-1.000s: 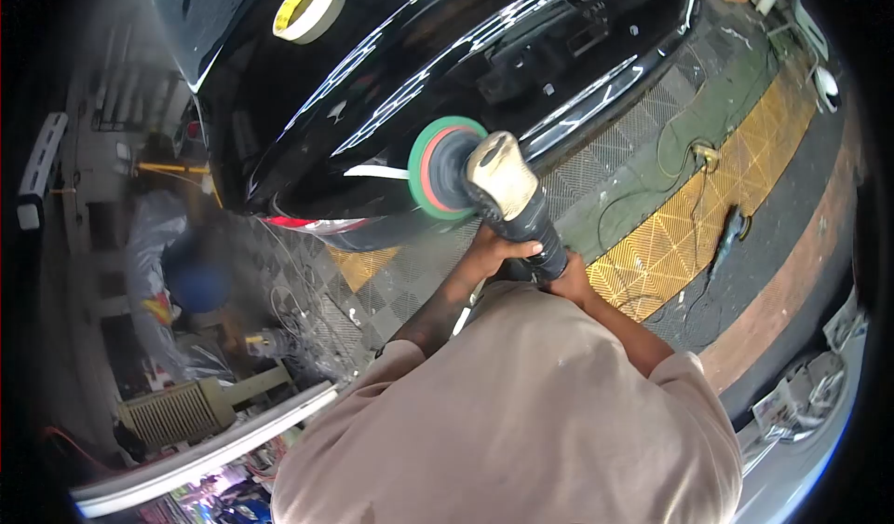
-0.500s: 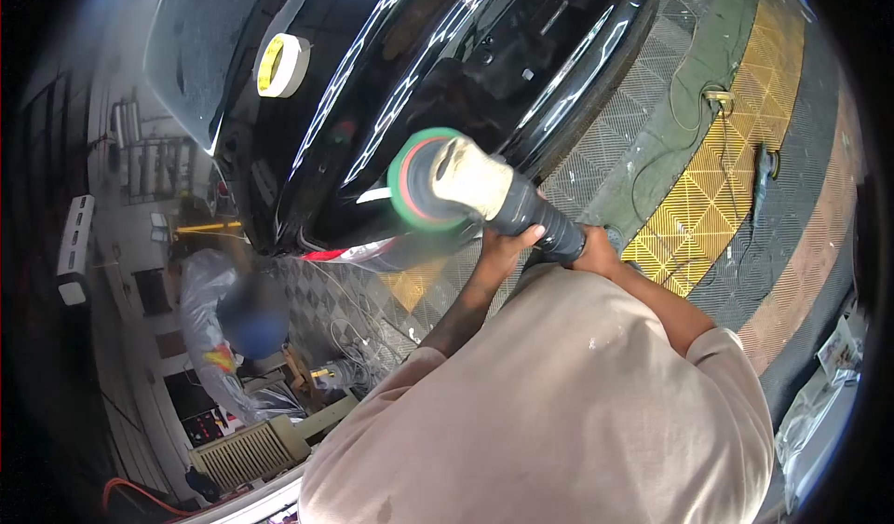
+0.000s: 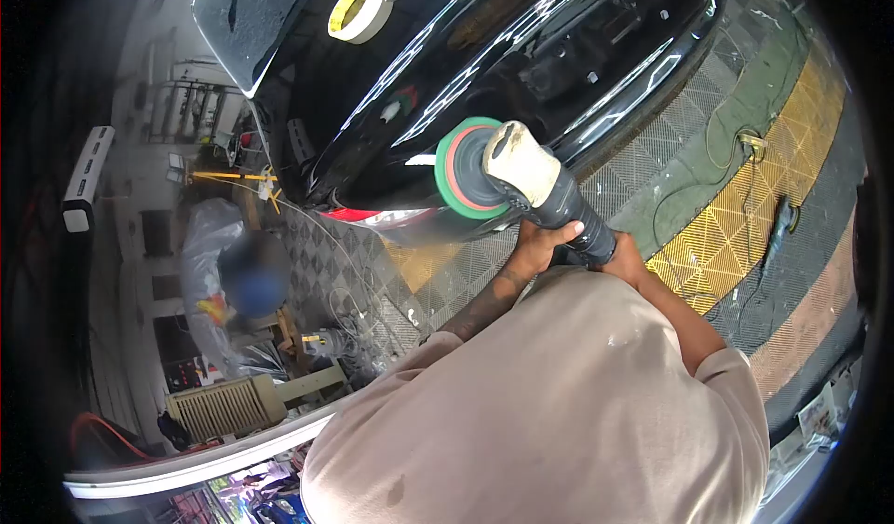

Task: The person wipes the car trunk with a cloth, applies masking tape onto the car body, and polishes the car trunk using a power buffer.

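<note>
A power polisher (image 3: 526, 170) with a black body and a worn cream cover lies across the middle of the view. Its green-edged pad (image 3: 456, 175) is at the rear corner of a glossy black car (image 3: 521, 77), above the red and white light (image 3: 382, 217). Whether the pad touches the paint cannot be told. My left hand (image 3: 548, 244) is wrapped round the polisher's underside, thumb on the body. At the handle's rear end, my right hand (image 3: 626, 258) grips it; some of its fingers are hidden. A tape roll (image 3: 360, 12) rests on the car's dark upper surface.
A blurred person (image 3: 253, 277) is at the left beside clear plastic sheeting (image 3: 205, 244). Nearer stands a beige louvred unit (image 3: 226, 409). Cables (image 3: 745, 189) and a blue-black tool (image 3: 782, 231) lie on the patterned floor tiles (image 3: 703, 258) at the right.
The view has shifted and turned, with the car and tape roll now farther right than half a second ago. Both hands have kept hold of the polisher, and its pad remains near the car's rear corner.
</note>
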{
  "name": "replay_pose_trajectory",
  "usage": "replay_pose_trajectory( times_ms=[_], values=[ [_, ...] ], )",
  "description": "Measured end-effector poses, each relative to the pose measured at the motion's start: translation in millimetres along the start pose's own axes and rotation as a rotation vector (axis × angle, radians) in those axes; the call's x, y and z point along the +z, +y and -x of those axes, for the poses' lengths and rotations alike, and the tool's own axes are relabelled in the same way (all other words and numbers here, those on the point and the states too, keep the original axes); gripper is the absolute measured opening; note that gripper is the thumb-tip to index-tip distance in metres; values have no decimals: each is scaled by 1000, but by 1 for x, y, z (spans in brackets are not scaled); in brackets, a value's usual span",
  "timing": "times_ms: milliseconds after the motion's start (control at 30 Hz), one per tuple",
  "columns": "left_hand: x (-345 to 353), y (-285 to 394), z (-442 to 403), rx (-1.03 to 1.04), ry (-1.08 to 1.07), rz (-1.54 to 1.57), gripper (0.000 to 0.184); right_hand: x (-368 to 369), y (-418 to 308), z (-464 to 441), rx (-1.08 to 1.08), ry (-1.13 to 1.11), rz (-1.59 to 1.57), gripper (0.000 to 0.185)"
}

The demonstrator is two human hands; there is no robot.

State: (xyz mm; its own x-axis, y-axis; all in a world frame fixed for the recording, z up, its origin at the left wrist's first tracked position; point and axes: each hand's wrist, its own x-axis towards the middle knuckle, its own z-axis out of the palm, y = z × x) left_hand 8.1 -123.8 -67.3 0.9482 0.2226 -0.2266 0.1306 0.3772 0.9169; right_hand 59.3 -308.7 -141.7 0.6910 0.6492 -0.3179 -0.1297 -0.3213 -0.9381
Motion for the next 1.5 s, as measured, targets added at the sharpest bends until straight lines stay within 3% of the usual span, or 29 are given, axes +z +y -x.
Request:
replay_pose_trajectory(
  times_ms=[133,200,500,833,1300,1500],
  values=[
    [-1,-8,7,27,70,67,58,-10,-14,0,16,-77,53,43],
    [-1,-1,11,133,41,38,57,-12,-32,2,-1,-64,21,33],
    [12,14,10,178,-21,95,61,-31,-60,8,-27,-52,153,39],
    [12,16,1,137,-136,107,56,-24,-61,20,-78,62,123,32],
    [19,3,9,219,82,68,54,-38,-68,11,-80,-56,163,36],
    [9,11,3,172,-38,-15,53,-27,-54,16,-45,61,188,32]
  ],
)
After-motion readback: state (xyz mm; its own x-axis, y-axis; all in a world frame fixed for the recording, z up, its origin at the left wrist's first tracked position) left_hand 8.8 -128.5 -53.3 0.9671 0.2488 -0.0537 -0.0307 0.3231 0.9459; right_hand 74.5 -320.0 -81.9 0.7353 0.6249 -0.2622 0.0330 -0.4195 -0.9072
